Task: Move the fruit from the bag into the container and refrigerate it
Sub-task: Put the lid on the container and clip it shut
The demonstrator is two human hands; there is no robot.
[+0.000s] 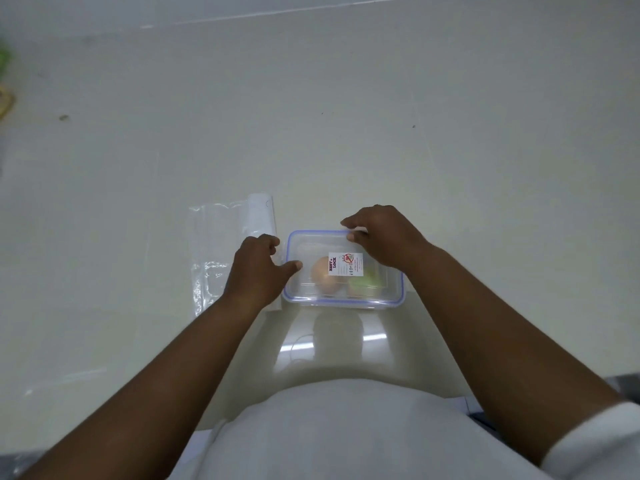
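A clear rectangular container point(388, 301) with a blue-rimmed lid on top sits on the pale counter in front of me. Through the lid I see an orange-brown fruit point(323, 276) and a green fruit point(363, 284), partly behind a white label point(345, 264). My left hand point(258, 271) grips the container's left edge, thumb resting on the lid. My right hand point(382, 237) presses on the lid's far right edge, fingers curled over a white latch. An empty clear plastic bag point(214, 251) lies flat just left of the container, partly under my left hand.
The glossy pale counter point(346, 133) stretches away to a wall at the top. Blurred green and yellowish things point(5, 81) sit at the far left edge. My white shirt fills the bottom of the view.
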